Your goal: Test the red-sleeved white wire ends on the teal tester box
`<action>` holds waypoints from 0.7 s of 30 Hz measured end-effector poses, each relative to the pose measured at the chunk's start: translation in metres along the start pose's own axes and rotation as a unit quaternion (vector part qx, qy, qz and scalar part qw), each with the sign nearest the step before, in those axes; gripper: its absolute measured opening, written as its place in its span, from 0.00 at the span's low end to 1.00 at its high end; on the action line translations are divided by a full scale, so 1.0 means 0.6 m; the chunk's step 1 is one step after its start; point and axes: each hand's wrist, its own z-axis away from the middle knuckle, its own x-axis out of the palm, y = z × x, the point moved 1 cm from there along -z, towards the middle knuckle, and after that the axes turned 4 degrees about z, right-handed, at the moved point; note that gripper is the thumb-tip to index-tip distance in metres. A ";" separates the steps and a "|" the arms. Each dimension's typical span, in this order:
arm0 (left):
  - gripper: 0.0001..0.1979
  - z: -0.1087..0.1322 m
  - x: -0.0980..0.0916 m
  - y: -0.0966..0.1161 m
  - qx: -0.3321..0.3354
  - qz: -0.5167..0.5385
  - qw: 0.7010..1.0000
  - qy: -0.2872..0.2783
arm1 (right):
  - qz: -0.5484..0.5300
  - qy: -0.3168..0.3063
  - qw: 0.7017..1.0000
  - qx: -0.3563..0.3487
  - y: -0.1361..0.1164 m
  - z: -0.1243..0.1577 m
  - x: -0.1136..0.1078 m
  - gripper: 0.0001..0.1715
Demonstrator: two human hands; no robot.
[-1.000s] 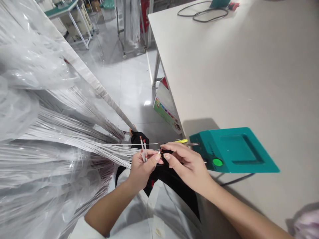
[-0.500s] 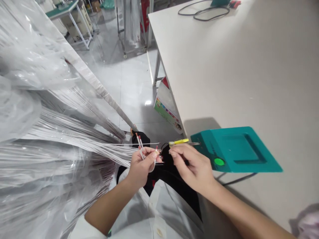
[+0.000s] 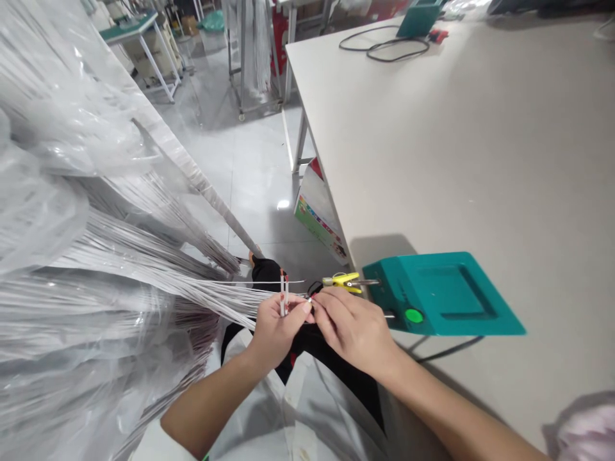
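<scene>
My left hand (image 3: 276, 325) is closed on several thin white wires (image 3: 230, 296) that run in from the bundle on the left. Two short white pieces with red ends (image 3: 284, 296) stick up between its fingers. My right hand (image 3: 353, 320) meets it, thumb and fingertips pinched on a small wire end at the left thumb; the exact contact is partly hidden. Just beyond the right knuckles, a yellow clip (image 3: 346, 282) grips a metal prong of a teal device (image 3: 461, 301) with a round green button (image 3: 414, 315). A second prong shows beside my right hand.
Plastic-wrapped wire bundles (image 3: 43, 218) hang over a rail (image 3: 206, 192) on my left. The white table (image 3: 432, 160) spreads to the right, bearing a looped black cable (image 3: 375, 51) and another teal device (image 3: 419, 19). A printed box (image 3: 319, 218) stands below its edge.
My right hand has moved left and now touches the left fingertips. The red-ended pieces in my left hand have turned more upright. The view has shifted slightly.
</scene>
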 end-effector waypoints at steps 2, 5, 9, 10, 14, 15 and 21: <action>0.12 0.000 -0.001 -0.001 -0.002 0.012 1.000 0.008 | 0.042 0.011 0.997 -0.058 0.002 0.003 -0.004 0.06; 0.13 -0.003 -0.004 -0.003 -0.011 0.051 0.998 0.027 | -0.024 0.008 1.000 -0.018 0.004 0.006 -0.011 0.07; 0.14 -0.006 -0.008 -0.002 -0.017 0.077 0.997 0.021 | -0.163 0.035 0.975 0.144 0.005 0.004 -0.016 0.09; 0.14 -0.006 -0.008 -0.001 -0.016 0.076 0.997 0.019 | -0.181 0.039 0.968 0.171 0.004 0.003 -0.015 0.09; 0.13 -0.002 -0.005 0.000 -0.016 0.064 0.998 0.000 | -0.205 0.011 0.962 0.181 -0.003 0.000 -0.004 0.10; 0.13 -0.001 -0.004 0.000 -0.015 0.054 0.998 -0.010 | -0.206 0.004 0.965 0.164 -0.005 0.001 -0.001 0.09; 0.10 0.003 -0.009 0.009 0.059 -0.090 0.993 -0.052 | -0.114 -0.033 0.992 0.045 -0.010 -0.005 -0.009 0.09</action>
